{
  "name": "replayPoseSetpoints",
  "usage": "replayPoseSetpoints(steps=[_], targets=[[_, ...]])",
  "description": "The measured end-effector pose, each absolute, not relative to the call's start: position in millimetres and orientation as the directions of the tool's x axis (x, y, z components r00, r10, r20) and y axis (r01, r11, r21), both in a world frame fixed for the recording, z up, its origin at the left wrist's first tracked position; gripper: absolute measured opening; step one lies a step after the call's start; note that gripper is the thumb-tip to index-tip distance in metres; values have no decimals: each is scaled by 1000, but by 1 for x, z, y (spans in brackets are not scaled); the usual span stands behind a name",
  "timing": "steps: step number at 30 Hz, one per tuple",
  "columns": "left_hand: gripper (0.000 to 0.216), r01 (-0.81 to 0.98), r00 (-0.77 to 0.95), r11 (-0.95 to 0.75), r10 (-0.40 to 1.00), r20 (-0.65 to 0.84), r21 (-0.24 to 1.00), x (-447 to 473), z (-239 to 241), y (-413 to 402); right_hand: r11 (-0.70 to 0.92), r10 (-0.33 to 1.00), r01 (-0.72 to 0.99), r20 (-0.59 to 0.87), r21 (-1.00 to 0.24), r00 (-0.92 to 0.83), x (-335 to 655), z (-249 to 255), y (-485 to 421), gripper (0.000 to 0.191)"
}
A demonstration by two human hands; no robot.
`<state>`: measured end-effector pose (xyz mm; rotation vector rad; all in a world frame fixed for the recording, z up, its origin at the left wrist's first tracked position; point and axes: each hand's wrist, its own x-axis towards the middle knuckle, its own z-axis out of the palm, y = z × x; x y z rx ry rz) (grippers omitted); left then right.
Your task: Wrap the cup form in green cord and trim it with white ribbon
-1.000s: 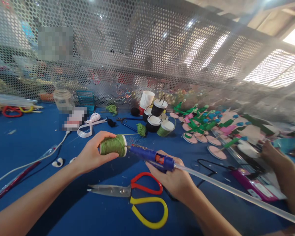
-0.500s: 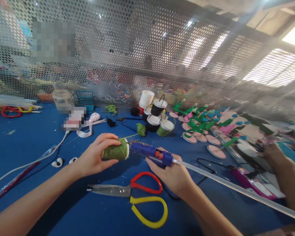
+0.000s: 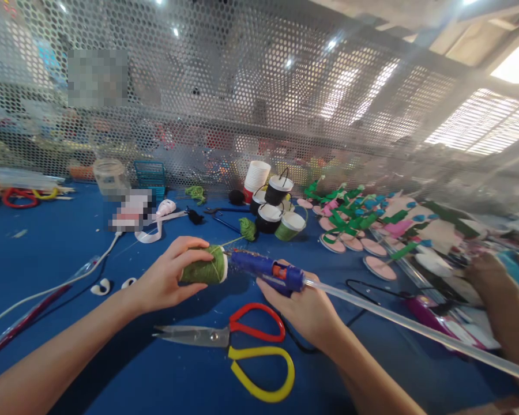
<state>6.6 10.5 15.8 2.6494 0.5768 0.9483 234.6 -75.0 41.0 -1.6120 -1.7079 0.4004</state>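
My left hand [image 3: 179, 274] is closed around a paper cup [image 3: 205, 266] wrapped in green yarn, tilted on its side with its white rim to the right. A strand of yarn runs from it up to a small green yarn ball [image 3: 247, 229]. In my right hand [image 3: 305, 308] is a blue hot glue gun [image 3: 266, 270], its nozzle at the cup's rim; a long clear glue stick [image 3: 398, 320] sticks out of its back. Scissors [image 3: 214, 336] with one red and one yellow handle lie below, between my forearms.
Small handled buckets [image 3: 269, 217] and stacked white cups [image 3: 257, 176] stand at the back. Pink discs [image 3: 378, 267] with green stems fill the right, near a co-worker's hand [image 3: 491, 276]. A phone [image 3: 132, 210], a white cable and earbuds [image 3: 100, 287] lie left. A perforated metal screen [image 3: 225, 86] rises behind.
The cup and glue gun hold nearly the same place, with the cup turned very slightly. At the right edge, the co-worker's hand has shifted a little.
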Motion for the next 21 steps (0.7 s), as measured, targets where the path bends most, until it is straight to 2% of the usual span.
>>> replayPoseSetpoints(steps=[5,12,21], targets=[[35,254,719,-887,440,538,385,7,17,9,143,950,726,300,-673,91,235,36,-74,12],[37,324,639,-813,565,522,483,9,14,10,156,944,690,312,-707,106,235,30,-78,12],[36,335,575,-742,649,499,580,10,16,13,173,955,687,291,-706,59,238,27,-81,15]])
